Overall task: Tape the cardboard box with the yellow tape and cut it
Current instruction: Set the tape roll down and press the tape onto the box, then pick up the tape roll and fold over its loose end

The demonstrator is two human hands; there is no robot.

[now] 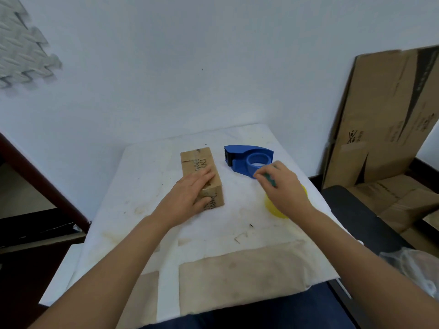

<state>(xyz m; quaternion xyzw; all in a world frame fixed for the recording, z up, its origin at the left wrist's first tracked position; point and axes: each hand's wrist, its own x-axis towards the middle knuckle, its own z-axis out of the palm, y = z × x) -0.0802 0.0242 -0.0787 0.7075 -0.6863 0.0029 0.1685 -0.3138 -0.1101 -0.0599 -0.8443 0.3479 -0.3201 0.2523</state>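
A small cardboard box (199, 162) with black print lies lengthwise in the middle of the white-covered table (147, 186). My left hand (187, 194) rests flat on the box's near end, thumb against its near face. To the right, my right hand (282, 186) hovers blurred over a yellow tape roll (275, 208), which it mostly hides. Something small and green (270, 180) shows at its fingers; I cannot tell what it is. A blue tape dispenser (249, 159), with no roll in it, stands just beyond that hand.
Flattened cardboard sheets (384, 115) lean on the wall at the right, above more boxes (403, 205). A black seat (356, 214) borders the table's right edge. Dark wooden furniture (35, 186) stands to the left. Clear plastic (413, 264) lies at the lower right.
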